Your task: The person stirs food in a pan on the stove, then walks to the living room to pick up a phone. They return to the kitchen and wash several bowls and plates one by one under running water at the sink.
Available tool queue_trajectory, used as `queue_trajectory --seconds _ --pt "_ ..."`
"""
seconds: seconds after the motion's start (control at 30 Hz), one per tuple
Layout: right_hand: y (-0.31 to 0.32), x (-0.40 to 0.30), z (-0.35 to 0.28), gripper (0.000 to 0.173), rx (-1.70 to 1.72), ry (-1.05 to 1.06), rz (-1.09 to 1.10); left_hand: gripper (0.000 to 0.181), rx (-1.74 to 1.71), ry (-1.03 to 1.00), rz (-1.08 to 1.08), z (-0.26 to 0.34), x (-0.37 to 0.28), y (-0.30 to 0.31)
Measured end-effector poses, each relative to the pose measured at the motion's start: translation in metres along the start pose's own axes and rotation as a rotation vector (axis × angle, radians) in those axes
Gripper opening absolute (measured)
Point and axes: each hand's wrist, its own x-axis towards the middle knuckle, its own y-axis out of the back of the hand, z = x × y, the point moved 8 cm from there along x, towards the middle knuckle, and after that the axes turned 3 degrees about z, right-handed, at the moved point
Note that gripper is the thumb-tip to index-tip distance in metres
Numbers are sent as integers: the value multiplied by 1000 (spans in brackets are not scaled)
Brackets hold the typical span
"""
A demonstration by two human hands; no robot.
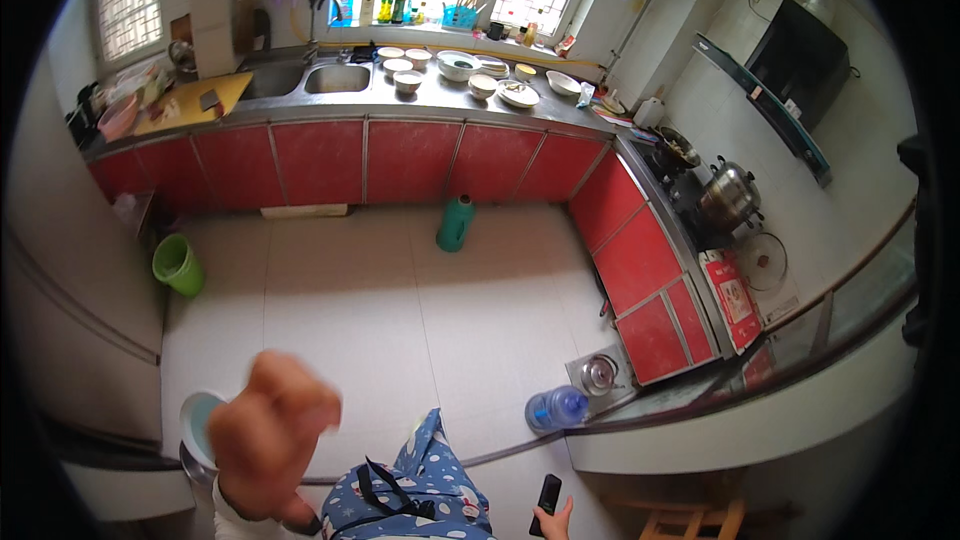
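Observation:
My left hand (270,420) is raised close to the camera at the lower left, blurred, its fingers seemingly curled; whether anything is in it cannot be seen. A white sleeve covers that wrist. At the bottom, right of centre, my right hand (556,522) holds a black phone or remote control (549,499). Between the hands is a blue patterned apron (442,465) with black straps. Below and behind my left hand, a pale blue basin or bucket (196,420) is partly hidden.
A green thermos jug (455,223) and a green bin (178,265) stand on the tiled floor. A large plastic water bottle (555,409) is by a kettle (598,373). Bowls (407,81) line the steel counter (337,106); a steamer pot (729,195) sits on the stove.

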Motion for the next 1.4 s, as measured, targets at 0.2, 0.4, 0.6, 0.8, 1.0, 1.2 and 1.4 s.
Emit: queue_trajectory --seconds 0.2,0.4,0.6,0.8,1.0,1.2,1.4 --pt "-51 156 -156 107 126 72 19 10 719 301 -19 -258 156 136" --pt "-108 363 -446 105 214 201 -128 31 1424 907 99 -417 146 334" --pt "-153 516 -733 107 171 457 -148 42 1295 1507 121 -518 91 407" --pt "-173 674 -897 103 226 549 -39 43 1358 1210 34 -617 311 368" --pt "-197 847 -1014 103 27 440 160 35 1076 957 270 -660 535 312" --pt "-235 989 -1087 102 -287 222 302 39 474 1102 767 -700 596 320" --pt "-264 1032 -1100 100 -436 206 332 47 209 921 1162 -723 634 349"
